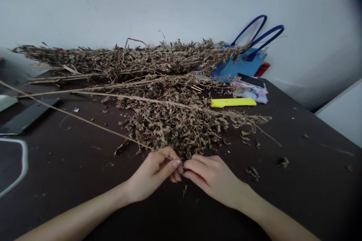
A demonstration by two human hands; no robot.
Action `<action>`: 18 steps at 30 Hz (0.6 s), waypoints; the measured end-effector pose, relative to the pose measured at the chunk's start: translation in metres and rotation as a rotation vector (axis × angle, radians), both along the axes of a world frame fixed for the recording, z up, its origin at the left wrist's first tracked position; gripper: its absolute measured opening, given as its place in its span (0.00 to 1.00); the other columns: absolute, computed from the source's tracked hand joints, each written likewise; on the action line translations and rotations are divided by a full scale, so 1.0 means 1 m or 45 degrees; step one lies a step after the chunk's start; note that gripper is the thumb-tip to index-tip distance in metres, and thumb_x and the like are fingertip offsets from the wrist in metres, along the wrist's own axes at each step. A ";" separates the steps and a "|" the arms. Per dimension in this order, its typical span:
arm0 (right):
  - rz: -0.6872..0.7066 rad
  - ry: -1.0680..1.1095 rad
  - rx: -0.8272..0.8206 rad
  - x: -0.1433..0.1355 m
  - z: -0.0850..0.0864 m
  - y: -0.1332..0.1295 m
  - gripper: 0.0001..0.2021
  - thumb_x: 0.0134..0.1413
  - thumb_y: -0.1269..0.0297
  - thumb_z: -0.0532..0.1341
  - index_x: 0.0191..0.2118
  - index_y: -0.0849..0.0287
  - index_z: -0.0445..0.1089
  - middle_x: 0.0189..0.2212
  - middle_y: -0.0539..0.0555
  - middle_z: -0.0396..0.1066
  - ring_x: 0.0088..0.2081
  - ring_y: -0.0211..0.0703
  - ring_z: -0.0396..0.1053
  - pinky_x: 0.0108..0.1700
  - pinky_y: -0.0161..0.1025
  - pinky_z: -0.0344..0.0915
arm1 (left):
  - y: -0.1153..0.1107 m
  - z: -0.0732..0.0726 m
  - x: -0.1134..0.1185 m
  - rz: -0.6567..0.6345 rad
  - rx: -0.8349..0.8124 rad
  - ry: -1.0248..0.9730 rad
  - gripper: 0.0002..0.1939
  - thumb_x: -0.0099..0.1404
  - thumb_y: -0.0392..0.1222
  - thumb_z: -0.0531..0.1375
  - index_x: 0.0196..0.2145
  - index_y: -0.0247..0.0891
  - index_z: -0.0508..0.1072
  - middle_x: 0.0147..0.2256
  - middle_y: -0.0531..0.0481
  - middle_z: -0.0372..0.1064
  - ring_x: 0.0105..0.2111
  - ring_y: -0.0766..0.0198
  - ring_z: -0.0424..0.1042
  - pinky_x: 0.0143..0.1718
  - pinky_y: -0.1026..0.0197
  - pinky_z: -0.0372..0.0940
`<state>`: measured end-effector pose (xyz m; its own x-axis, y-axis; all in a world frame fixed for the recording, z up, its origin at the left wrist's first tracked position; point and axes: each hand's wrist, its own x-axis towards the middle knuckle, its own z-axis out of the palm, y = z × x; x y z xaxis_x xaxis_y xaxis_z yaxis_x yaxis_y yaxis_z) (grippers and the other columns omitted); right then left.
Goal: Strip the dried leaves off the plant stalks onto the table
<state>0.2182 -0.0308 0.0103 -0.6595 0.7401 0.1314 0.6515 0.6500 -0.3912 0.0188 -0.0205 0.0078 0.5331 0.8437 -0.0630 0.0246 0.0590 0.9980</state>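
Observation:
My left hand (158,171) pinches a long, thin dried stem (82,119) between thumb and fingers. That stem runs from the far left edge of the view down to my fingertips. Close beside it, my right hand (210,175) is closed, its thumb and fingers pinched at the stem's end; the small bit between them is mostly hidden. Just beyond both hands lies a heap of dry, curled brown leaves (169,124). Other dried stalks (147,99) rest across the heap, some with leaves on their right ends.
A large bundle of dried leafy stalks (158,58) lies along the wall. At the right are a blue bag (240,66) with dark handles, a yellow strip-like object (233,102) and a crumpled tissue pack (251,90). A dark flat device (28,116) and white cable (25,158) lie left.

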 end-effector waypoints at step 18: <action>-0.014 0.272 -0.011 0.004 0.006 0.006 0.08 0.61 0.65 0.51 0.35 0.58 0.66 0.29 0.49 0.68 0.30 0.33 0.65 0.33 0.31 0.60 | 0.000 -0.004 -0.003 -0.044 -0.026 -0.048 0.10 0.66 0.43 0.52 0.41 0.34 0.62 0.32 0.46 0.69 0.30 0.65 0.70 0.32 0.60 0.66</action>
